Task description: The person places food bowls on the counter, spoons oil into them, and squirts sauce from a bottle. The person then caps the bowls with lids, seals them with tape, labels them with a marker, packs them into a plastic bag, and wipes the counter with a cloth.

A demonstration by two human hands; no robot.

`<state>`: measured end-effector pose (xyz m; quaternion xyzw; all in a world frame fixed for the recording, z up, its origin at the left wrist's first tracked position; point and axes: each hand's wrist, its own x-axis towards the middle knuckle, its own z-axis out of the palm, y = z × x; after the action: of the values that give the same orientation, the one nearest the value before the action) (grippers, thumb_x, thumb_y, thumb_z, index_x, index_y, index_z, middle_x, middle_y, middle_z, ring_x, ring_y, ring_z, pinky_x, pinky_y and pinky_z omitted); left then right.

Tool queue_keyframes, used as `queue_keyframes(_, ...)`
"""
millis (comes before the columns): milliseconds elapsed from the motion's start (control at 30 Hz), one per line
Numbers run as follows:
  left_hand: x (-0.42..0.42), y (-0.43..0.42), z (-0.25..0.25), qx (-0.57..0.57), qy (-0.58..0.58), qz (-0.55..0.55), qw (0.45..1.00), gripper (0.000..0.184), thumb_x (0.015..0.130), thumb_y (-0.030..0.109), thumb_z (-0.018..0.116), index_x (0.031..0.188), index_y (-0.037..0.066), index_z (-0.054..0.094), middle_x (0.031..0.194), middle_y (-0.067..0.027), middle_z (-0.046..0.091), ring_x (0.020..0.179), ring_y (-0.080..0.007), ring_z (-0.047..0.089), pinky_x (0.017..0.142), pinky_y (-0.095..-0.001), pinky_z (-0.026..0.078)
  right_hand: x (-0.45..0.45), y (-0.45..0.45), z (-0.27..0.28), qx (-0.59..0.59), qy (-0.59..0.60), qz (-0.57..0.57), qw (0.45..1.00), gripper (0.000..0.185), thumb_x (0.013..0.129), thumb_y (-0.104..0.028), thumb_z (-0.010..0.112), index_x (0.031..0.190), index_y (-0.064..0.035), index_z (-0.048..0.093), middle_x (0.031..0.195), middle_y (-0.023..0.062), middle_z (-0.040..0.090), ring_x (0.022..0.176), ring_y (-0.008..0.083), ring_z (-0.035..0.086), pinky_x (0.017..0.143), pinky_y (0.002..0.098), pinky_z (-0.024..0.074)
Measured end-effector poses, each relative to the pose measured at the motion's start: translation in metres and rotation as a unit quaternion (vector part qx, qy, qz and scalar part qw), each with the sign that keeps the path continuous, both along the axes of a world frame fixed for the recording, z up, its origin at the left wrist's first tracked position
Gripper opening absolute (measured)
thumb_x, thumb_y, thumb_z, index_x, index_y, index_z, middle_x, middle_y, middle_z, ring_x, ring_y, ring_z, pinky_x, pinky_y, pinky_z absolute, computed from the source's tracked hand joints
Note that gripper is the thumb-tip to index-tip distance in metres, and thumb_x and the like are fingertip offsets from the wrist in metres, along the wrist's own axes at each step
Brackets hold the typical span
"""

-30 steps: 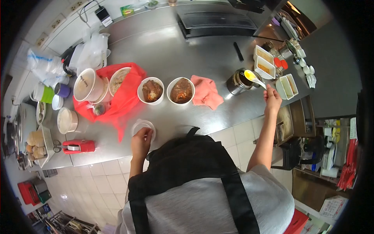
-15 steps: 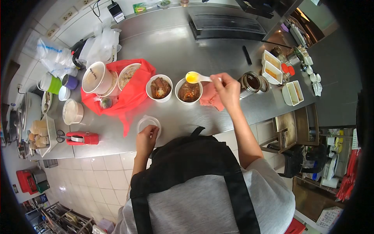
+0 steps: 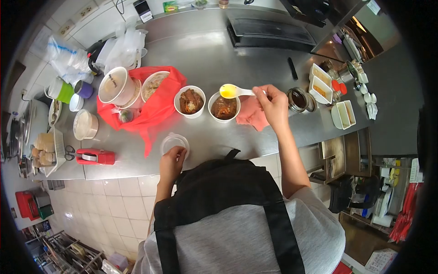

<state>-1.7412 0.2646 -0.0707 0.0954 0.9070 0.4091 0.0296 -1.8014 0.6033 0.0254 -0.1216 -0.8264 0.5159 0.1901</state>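
Observation:
My right hand (image 3: pixel 275 108) is closed around the handle of a white spoon (image 3: pixel 244 92), with yellow liquid in its bowl. The spoon hangs over the far rim of a white paper bowl (image 3: pixel 213 113) that holds brown meat pieces with some orange shreds. A second white bowl (image 3: pixel 177 106) with similar food stands just to its left. Down by the counter's front edge, my left hand (image 3: pixel 172 163) pinches the near rim of a clear round plastic lid (image 3: pixel 175 140). A pinkish-red cloth (image 3: pixel 252 114) lies under and beside my right hand.
To the left, a red plastic bag (image 3: pixel 157 116) surrounds several tubs, with a red tape dispenser (image 3: pixel 102 157) nearer me. An open glass jar (image 3: pixel 297 99) and white divided containers (image 3: pixel 342 115) stand to the right. A black flat appliance (image 3: pixel 269 33) sits at the back.
The whole view has shifted slightly. The yellow liquid covers less of the spoon's bowl, and the spoon stays over the right bowl. My left hand stays at the lid.

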Motion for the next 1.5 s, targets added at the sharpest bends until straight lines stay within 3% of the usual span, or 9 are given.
queue_keyframes(100, 0.000, -0.003, -0.001, 0.002, 0.014, 0.006, 1.000, 0.010, 0.087, 0.013, 0.067, 0.089, 0.004, 0.065, 0.085, -0.0128, 0.069, 0.071, -0.0289, 0.068, 0.065, -0.0359, 0.055, -0.020, -0.022, 0.001, -0.099, -0.014, 0.027, 0.995, 0.021, 0.087, -0.019, 0.070, 0.089, 0.0011, 0.069, 0.056, 0.0050, 0.059, 0.051, 0.0075, 0.052, 0.048, 0.0256, 0.0413)
queue_keyframes(300, 0.007, -0.007, 0.000, 0.002, 0.005, 0.024, 1.000, 0.010, 0.087, 0.013, 0.066, 0.089, 0.003, 0.065, 0.085, -0.0134, 0.069, 0.071, -0.0292, 0.068, 0.065, -0.0361, 0.055, -0.050, -0.083, -0.011, 0.151, 0.176, 0.143, 0.962, 0.013, 0.088, -0.014, 0.068, 0.090, -0.0011, 0.067, 0.073, 0.0109, 0.067, 0.061, 0.0239, 0.063, 0.056, 0.0337, 0.0486)
queue_keyframes(433, 0.012, -0.010, -0.002, 0.006, -0.001, 0.036, 0.999, 0.010, 0.087, 0.013, 0.066, 0.089, 0.003, 0.065, 0.086, -0.0138, 0.069, 0.071, -0.0295, 0.068, 0.065, -0.0361, 0.055, -0.051, -0.097, -0.014, 0.186, 0.161, 0.203, 0.948, 0.011, 0.087, -0.012, 0.066, 0.088, -0.0017, 0.065, 0.083, 0.0136, 0.067, 0.077, 0.0351, 0.064, 0.067, 0.0418, 0.0501)
queue_keyframes(933, 0.032, -0.018, 0.001, -0.013, -0.012, 0.041, 0.999, 0.012, 0.088, 0.013, 0.067, 0.091, 0.002, 0.066, 0.086, -0.0148, 0.070, 0.075, -0.0267, 0.070, 0.067, -0.0340, 0.056, -0.041, -0.092, 0.007, 0.187, 0.313, 0.111, 0.925, 0.012, 0.088, -0.012, 0.068, 0.087, -0.0004, 0.066, 0.077, 0.0107, 0.066, 0.063, 0.0230, 0.062, 0.057, 0.0334, 0.0494)
queue_keyframes(1033, 0.034, -0.025, 0.003, -0.017, -0.013, 0.002, 1.000, 0.013, 0.088, 0.013, 0.067, 0.090, 0.000, 0.066, 0.085, -0.0149, 0.070, 0.075, -0.0272, 0.070, 0.067, -0.0340, 0.056, -0.045, -0.094, -0.060, -0.009, 0.016, 0.094, 0.995, 0.016, 0.089, -0.017, 0.067, 0.087, -0.0009, 0.066, 0.075, 0.0126, 0.067, 0.064, 0.0253, 0.066, 0.056, 0.0356, 0.0497)
queue_keyframes(1133, 0.025, -0.022, 0.006, 0.005, 0.005, -0.032, 0.999, 0.010, 0.087, 0.011, 0.067, 0.088, 0.002, 0.065, 0.083, -0.0140, 0.068, 0.071, -0.0284, 0.068, 0.064, -0.0346, 0.055, -0.030, -0.075, -0.069, -0.425, -0.125, 0.011, 0.896, 0.024, 0.093, -0.022, 0.065, 0.078, -0.0031, 0.065, 0.069, 0.0018, 0.064, 0.058, 0.0061, 0.057, 0.051, 0.0210, 0.0446)
queue_keyframes(1233, 0.017, -0.015, 0.008, 0.003, -0.004, -0.048, 0.999, 0.010, 0.088, 0.011, 0.067, 0.088, 0.001, 0.065, 0.082, -0.0144, 0.068, 0.069, -0.0272, 0.068, 0.062, -0.0335, 0.055, -0.003, -0.037, -0.053, -0.572, -0.132, 0.011, 0.810, 0.021, 0.093, -0.021, 0.065, 0.079, -0.0057, 0.065, 0.069, -0.0001, 0.063, 0.059, 0.0053, 0.055, 0.053, 0.0177, 0.0446)
queue_keyframes(1333, 0.018, 0.001, 0.009, 0.000, 0.001, -0.064, 0.998, 0.010, 0.088, 0.010, 0.067, 0.087, 0.000, 0.065, 0.082, -0.0143, 0.069, 0.068, -0.0267, 0.068, 0.062, -0.0330, 0.056, 0.029, 0.031, -0.033, -0.529, -0.044, 0.028, 0.847, 0.017, 0.093, -0.022, 0.065, 0.084, -0.0064, 0.065, 0.070, -0.0004, 0.062, 0.061, 0.0053, 0.055, 0.055, 0.0172, 0.0454)
queue_keyframes(1500, 0.019, 0.047, 0.014, 0.002, 0.016, -0.058, 0.998, 0.010, 0.088, 0.010, 0.066, 0.088, 0.000, 0.065, 0.081, -0.0138, 0.069, 0.068, -0.0253, 0.068, 0.061, -0.0326, 0.055, 0.081, 0.173, 0.022, -0.374, 0.049, -0.189, 0.906, 0.020, 0.094, -0.027, 0.064, 0.080, -0.0113, 0.063, 0.069, -0.0041, 0.059, 0.058, 0.0039, 0.048, 0.053, 0.0178, 0.0389)
